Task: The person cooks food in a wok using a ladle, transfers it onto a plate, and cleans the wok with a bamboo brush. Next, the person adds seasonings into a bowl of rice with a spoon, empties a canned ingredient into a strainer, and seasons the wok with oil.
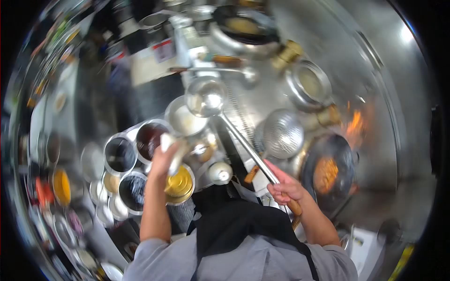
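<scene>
My right hand (285,187) is wrapped round the long handle of a big steel ladle (205,97). The ladle's bowl reaches forward, over the rim of a pale bowl (180,122). My left hand (164,161) grips a white, cloth-like bundle (177,157), blurred by motion. It hovers above several round pots, near one of dark red sauce (152,138) and one of yellow oil (180,185). To the right of the ladle, a dark wok (307,164) holds orange-brown food (326,175).
Flames (357,122) rise behind the wok. A perforated strainer (282,134) lies left of it. Farther back are a metal pot (309,84), a second ladle (251,74) and another wok (243,30). A pot of dark liquid (120,154) stands at the left.
</scene>
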### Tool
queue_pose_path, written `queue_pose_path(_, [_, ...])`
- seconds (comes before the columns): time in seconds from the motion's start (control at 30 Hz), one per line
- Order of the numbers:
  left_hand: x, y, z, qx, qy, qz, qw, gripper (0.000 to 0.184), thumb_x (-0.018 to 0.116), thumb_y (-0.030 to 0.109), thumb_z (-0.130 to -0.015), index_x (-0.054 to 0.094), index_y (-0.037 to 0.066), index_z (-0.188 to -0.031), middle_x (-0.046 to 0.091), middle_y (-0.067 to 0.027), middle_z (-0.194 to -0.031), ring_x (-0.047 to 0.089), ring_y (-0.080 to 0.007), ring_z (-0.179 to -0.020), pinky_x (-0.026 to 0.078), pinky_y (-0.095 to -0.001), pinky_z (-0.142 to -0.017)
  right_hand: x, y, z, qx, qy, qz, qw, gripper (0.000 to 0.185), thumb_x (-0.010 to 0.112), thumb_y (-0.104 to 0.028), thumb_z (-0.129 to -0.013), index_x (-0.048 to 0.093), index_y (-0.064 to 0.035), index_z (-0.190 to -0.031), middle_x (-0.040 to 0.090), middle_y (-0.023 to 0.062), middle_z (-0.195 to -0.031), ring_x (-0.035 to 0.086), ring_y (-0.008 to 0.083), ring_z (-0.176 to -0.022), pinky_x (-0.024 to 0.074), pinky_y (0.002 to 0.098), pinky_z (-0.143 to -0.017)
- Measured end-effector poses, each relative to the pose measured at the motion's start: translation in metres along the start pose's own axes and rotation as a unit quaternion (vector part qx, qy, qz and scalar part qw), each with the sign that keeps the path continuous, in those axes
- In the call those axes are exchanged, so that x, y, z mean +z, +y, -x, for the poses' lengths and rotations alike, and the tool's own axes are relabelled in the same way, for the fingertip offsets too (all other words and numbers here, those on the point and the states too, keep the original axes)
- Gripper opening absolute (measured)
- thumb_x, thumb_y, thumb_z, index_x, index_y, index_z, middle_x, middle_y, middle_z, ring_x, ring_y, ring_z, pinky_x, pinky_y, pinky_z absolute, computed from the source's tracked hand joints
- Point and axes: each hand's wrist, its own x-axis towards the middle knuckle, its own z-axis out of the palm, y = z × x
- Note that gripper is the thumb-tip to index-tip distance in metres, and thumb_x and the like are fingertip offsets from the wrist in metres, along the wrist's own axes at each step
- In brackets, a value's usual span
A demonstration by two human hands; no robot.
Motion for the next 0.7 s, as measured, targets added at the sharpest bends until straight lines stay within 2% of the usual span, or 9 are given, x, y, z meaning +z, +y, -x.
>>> queue_pose_path(0.13, [-0.013,-0.004,-0.006,0.028,-0.045,-0.019,0.998,0.035,0.066,0.017,-0.086,0.056,0.001,-0.115,0.063,-0.0057,-0.101,0.061,-0.0133,-0.087,0.049,-0.0292,-0.076,0.001,0.036,0.114,-0.122,0.118,0.019,0.985,0.090,0.062,-0.010,-0.086,0.003,-0.0278,-0.152,0.041,0.0022,-0.067,0.036,0.0068,-0.042,0.0298,0.0204,-0.037])
queue_pose_path(0.17, [-0.006,0.009,-0.008,0.052,-0.138,-0.005,0.989,0.045,0.066,0.015,-0.084,0.050,-0.001,-0.123,0.061,-0.0087,-0.107,0.061,-0.0166,-0.091,0.050,-0.0312,-0.080,0.008,0.048,0.145,-0.128,0.196,0.028,0.972,0.088,0.060,-0.007,-0.086,0.005,-0.0287,-0.152,0.040,0.0003,-0.068,0.037,0.0063,-0.045,0.0302,0.0205,-0.039])
queue_pose_path(0.3, [0.072,0.041,-0.012,0.131,-0.223,0.041,0.965,0.062,0.067,0.013,-0.082,0.037,-0.004,-0.134,0.055,-0.0149,-0.118,0.060,-0.0245,-0.100,0.049,-0.0350,-0.087,0.034,0.083,0.236,-0.184,0.407,0.047,0.893,0.084,0.052,0.002,-0.086,0.012,-0.0306,-0.152,0.041,-0.0022,-0.077,0.036,0.0059,-0.051,0.0354,0.0211,-0.047])
queue_pose_path(0.37, [0.111,0.038,-0.045,0.063,-0.192,-0.106,0.974,0.059,0.067,0.014,-0.083,0.040,-0.004,-0.133,0.058,-0.0165,-0.115,0.059,-0.0228,-0.103,0.049,-0.0360,-0.088,0.029,0.094,0.264,-0.096,0.532,0.158,0.827,0.084,0.051,0.002,-0.084,0.011,-0.0298,-0.151,0.056,0.0065,-0.084,0.054,0.0141,-0.057,0.0473,0.0299,-0.056])
queue_pose_path(0.4, [0.123,0.012,-0.074,0.126,-0.247,-0.118,0.954,0.053,0.067,0.020,-0.084,0.047,-0.004,-0.127,0.062,-0.0147,-0.106,0.062,-0.0209,-0.092,0.053,-0.0335,-0.077,0.024,0.108,0.265,-0.101,0.538,0.147,0.824,0.084,0.051,0.002,-0.084,0.011,-0.0298,-0.151,0.056,0.0065,-0.084,0.054,0.0141,-0.057,0.0473,0.0299,-0.056])
queue_pose_path(0.47, [0.208,0.031,-0.011,0.063,-0.320,-0.036,0.945,0.045,0.064,0.026,-0.087,0.051,-0.002,-0.121,0.063,-0.0123,-0.099,0.063,-0.0197,-0.079,0.053,-0.0329,-0.065,-0.022,0.141,0.263,-0.028,0.654,0.461,0.599,0.085,0.051,-0.002,-0.084,0.009,-0.0306,-0.151,0.063,0.0229,-0.095,0.063,0.0293,-0.066,0.0516,0.0395,-0.061])
queue_pose_path(0.6, [0.330,0.002,0.075,-0.130,-0.457,-0.085,0.876,0.041,0.054,0.036,-0.094,0.054,0.001,-0.115,0.064,-0.0097,-0.094,0.064,-0.0193,-0.078,0.053,-0.0350,-0.067,-0.112,0.185,0.258,0.032,0.689,0.470,0.550,0.088,0.051,-0.002,-0.082,0.005,-0.0317,-0.151,0.062,0.0297,-0.102,0.065,0.0395,-0.082,0.0505,0.0481,-0.075])
queue_pose_path(0.67, [0.367,-0.050,0.096,-0.173,-0.487,-0.143,0.844,0.045,0.050,0.042,-0.095,0.053,0.002,-0.116,0.064,-0.0085,-0.096,0.064,-0.0192,-0.081,0.053,-0.0393,-0.072,-0.120,0.177,0.254,0.231,0.701,0.404,0.540,0.098,0.059,-0.004,-0.077,0.000,-0.0307,-0.150,0.064,0.0233,-0.107,0.065,0.0369,-0.092,0.0516,0.0481,-0.080])
queue_pose_path(0.7, [0.378,-0.062,0.115,-0.204,-0.519,-0.112,0.822,0.044,0.047,0.044,-0.096,0.053,0.005,-0.117,0.064,-0.0072,-0.098,0.064,-0.0196,-0.083,0.053,-0.0421,-0.071,-0.117,0.182,0.258,0.224,0.703,0.404,0.541,0.098,0.059,-0.004,-0.077,0.000,-0.0307,-0.150,0.064,0.0233,-0.107,0.065,0.0369,-0.092,0.0516,0.0481,-0.080])
